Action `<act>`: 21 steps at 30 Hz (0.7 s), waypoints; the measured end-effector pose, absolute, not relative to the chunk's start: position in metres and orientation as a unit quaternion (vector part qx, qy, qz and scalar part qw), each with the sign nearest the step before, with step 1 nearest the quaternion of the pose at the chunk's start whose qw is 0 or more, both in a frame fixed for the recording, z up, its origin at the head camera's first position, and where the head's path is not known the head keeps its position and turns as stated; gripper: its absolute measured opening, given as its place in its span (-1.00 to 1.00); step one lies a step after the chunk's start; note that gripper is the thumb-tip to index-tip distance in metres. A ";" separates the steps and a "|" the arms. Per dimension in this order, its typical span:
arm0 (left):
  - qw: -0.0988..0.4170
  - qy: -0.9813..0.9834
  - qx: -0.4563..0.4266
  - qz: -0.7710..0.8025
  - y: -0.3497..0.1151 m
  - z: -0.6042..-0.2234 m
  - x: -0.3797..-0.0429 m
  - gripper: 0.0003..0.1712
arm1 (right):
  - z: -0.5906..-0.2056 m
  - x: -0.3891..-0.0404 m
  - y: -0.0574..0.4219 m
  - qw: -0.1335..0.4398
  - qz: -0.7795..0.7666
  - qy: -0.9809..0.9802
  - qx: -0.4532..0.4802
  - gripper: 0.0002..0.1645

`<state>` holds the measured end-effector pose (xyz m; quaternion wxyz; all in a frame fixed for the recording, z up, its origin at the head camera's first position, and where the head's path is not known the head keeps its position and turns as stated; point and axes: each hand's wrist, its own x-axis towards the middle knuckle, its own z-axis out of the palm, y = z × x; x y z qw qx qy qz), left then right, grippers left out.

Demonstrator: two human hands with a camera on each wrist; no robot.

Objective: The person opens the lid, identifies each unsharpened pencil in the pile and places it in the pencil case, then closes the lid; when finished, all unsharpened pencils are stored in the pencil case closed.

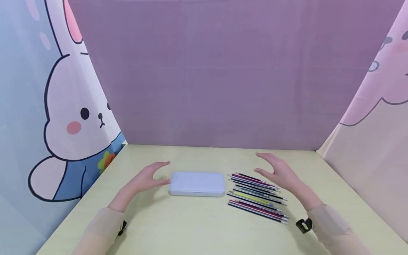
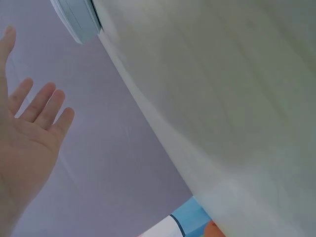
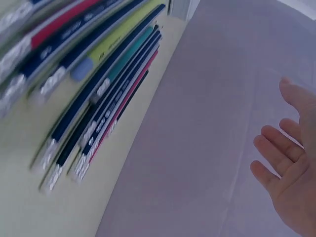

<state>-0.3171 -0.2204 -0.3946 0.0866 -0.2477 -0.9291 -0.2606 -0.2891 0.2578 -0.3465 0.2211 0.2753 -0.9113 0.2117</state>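
Observation:
A white, flat, closed case [image 1: 197, 183] lies on the table, its corner also at the top of the left wrist view. Just left of it hovers my left hand [image 1: 149, 177], fingers apart and palm facing inward; in the left wrist view the hand [image 2: 32, 138] holds nothing. To the right of the case, several pencils [image 1: 255, 187] lie side by side, dark blue, red and teal, with one yellow-green pencil [image 1: 251, 198] among them. Above their far right end my right hand [image 1: 280, 173] is raised, thumb and fingers spread, with nothing in its grasp.
The pale wooden table [image 1: 191, 226] reaches back to a purple cloth backdrop [image 1: 223, 78]. A curtain with a cartoon rabbit [image 1: 76, 106] hangs on the left, and a pink patterned curtain [image 1: 376, 141] on the right. Both wrists wear a black strap device [image 1: 304, 225].

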 end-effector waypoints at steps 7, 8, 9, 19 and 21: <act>0.081 -0.924 -0.242 -0.285 -0.219 -0.394 -0.322 -0.13 | -0.348 -0.293 0.228 0.211 0.234 -0.905 0.285 -0.33; 0.079 -0.923 -0.242 -0.287 -0.219 -0.395 -0.323 -0.12 | -0.349 -0.293 0.224 0.209 0.236 -0.905 0.287 -0.33; 0.077 -0.922 -0.241 -0.292 -0.219 -0.396 -0.324 -0.13 | -0.349 -0.294 0.220 0.207 0.240 -0.904 0.288 -0.32; 0.049 -0.913 -0.232 -0.331 -0.211 -0.399 -0.328 -0.15 | -0.353 -0.294 0.186 0.174 0.278 -0.898 0.292 -0.29; 0.046 -0.912 -0.232 -0.335 -0.209 -0.399 -0.329 -0.17 | -0.356 -0.294 0.179 0.168 0.284 -0.895 0.299 -0.29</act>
